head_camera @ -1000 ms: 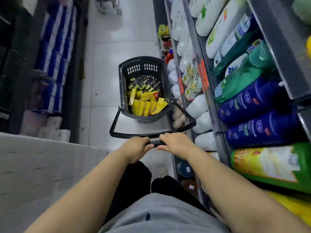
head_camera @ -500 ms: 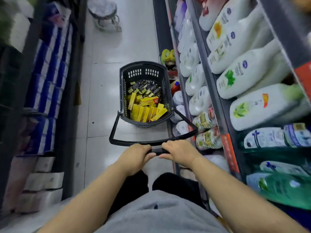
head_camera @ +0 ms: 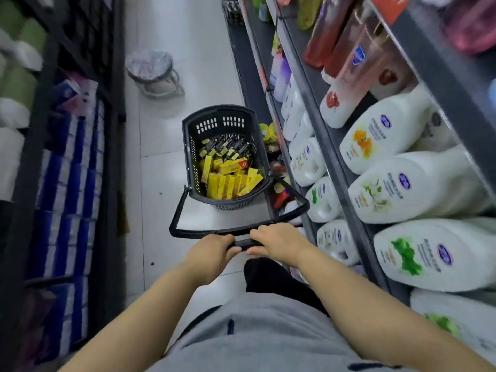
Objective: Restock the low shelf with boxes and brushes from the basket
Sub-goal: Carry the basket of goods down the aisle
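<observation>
Racking (head_camera: 112,130) on the far left is carrying stacked blue packs (head_camera: 67,210), with green and white rolls (head_camera: 16,84) sitting above them. Next over, a lined waste bin (head_camera: 150,68) is standing on the pale floor tiles (head_camera: 161,183) further up the aisle. Centre frame, the person's left hand (head_camera: 212,253) is clenching the black handle (head_camera: 243,242) of the basket, fingers wrapping over the bar. The basket (head_camera: 222,122) is sitting on the floor ahead of both hands, just beside the right-hand shelving. Inside it, yellow boxes (head_camera: 228,181) are piling up at the near end and dark brush packs (head_camera: 225,146) are lying at the far end. The right hand (head_camera: 279,242) is gripping the same bar, just beside the left one. Right of the basket, the low shelf (head_camera: 251,76) is running along at floor level, holding small tubs and red items that are too blurred to identify. Above it, big white bottles (head_camera: 402,183) are lying in rows on two tiers, and red bottles (head_camera: 335,36) are sitting further along the upper tier.
</observation>
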`<state>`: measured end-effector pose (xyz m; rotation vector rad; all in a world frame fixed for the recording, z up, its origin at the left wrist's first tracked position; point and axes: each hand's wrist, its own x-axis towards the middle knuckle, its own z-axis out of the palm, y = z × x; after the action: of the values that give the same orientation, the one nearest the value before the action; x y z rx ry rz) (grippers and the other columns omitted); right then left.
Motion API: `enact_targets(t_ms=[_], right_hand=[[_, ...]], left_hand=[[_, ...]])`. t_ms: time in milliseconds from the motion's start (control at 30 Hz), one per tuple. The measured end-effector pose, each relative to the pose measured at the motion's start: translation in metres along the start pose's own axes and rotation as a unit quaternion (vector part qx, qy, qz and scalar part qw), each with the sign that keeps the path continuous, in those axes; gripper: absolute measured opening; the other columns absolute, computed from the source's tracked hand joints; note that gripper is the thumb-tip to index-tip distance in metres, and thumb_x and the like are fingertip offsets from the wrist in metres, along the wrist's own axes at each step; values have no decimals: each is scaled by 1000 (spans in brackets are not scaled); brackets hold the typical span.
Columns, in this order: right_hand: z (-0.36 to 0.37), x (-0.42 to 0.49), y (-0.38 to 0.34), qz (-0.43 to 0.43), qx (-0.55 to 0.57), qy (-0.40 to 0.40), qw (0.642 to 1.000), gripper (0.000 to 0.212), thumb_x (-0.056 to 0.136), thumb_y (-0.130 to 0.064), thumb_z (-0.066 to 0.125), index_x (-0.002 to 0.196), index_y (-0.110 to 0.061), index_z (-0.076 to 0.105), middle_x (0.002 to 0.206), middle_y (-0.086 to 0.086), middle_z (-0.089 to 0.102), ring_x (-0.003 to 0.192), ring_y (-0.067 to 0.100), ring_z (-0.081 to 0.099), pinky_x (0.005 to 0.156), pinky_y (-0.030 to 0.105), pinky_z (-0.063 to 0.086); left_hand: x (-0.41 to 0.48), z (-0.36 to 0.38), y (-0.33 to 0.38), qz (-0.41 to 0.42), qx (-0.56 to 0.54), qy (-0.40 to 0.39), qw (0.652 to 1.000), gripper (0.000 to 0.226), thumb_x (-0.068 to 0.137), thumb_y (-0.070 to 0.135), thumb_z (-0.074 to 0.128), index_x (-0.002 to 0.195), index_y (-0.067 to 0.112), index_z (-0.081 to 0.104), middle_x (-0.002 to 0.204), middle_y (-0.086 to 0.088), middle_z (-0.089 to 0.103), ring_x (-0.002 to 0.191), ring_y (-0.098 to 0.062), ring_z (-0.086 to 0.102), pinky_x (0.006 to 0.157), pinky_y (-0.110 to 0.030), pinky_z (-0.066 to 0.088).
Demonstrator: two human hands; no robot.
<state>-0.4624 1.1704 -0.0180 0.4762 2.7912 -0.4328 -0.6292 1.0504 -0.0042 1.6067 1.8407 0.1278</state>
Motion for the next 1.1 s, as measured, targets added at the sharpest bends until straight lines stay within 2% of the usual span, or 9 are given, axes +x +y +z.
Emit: enact_targets(t_ms=[100, 300, 467, 633, 800, 967, 1100], right_hand=[[-22, 42, 37, 11, 35, -5, 999, 48, 92, -60, 36, 102, -15, 51, 96, 7, 59, 88, 28, 58, 59, 32, 26], [-63, 120, 102, 38, 91, -3, 995, 42, 90, -61, 39, 93, -20, 47, 83, 2, 51, 83, 27, 55, 59, 35, 30], [-91, 192, 145, 42, 91, -15, 995, 40, 90, -61, 40, 94, -22, 46, 89, 5, 57, 86, 30, 56, 61, 37, 34], [-126, 272, 179, 64, 105, -30, 992, 41, 91, -60, 39, 92, -20, 47, 90, 6, 59, 87, 30, 57, 60, 34, 28], [-175, 352, 203, 79, 120, -42, 989, 42, 92, -56, 40, 98, -16, 52, 98, 10, 61, 94, 33, 57, 69, 38, 36], [-216, 415, 239, 105, 144, -50, 983, 40, 92, -56, 39, 100, -20, 52, 100, 9, 61, 98, 31, 55, 73, 36, 35], [-240, 467, 280, 103, 147, -38, 983, 41, 91, -58, 38, 107, -24, 54, 100, 4, 62, 99, 28, 56, 74, 36, 37]], left_hand=[[51, -36, -9, -8, 18, -16, 1000, 34, 98, 39, 39, 91, 10, 54, 92, -12, 63, 85, -30, 54, 63, -36, 30], [144, -101, -34, -19, 25, -41, 999, 33, 99, 36, 39, 92, 7, 53, 96, -16, 63, 90, -33, 56, 73, -41, 39], [210, -148, -73, 12, 47, -31, 998, 36, 98, 37, 38, 105, 7, 57, 104, -13, 65, 96, -31, 57, 82, -41, 39], [279, -204, -120, 59, 77, -15, 995, 30, 98, 40, 38, 90, 14, 52, 99, -11, 65, 94, -31, 56, 76, -35, 32], [338, -279, -164, 84, 91, -46, 991, 33, 99, 41, 37, 93, 12, 52, 101, -11, 65, 96, -31, 56, 77, -35, 31], [395, -336, -192, 98, 113, -48, 988, 34, 100, 39, 31, 99, 12, 51, 104, -11, 64, 97, -31, 53, 72, -30, 21], [448, -375, -217, 101, 73, -44, 991, 34, 99, 42, 33, 96, 12, 50, 100, -10, 63, 92, -29, 51, 66, -28, 17]])
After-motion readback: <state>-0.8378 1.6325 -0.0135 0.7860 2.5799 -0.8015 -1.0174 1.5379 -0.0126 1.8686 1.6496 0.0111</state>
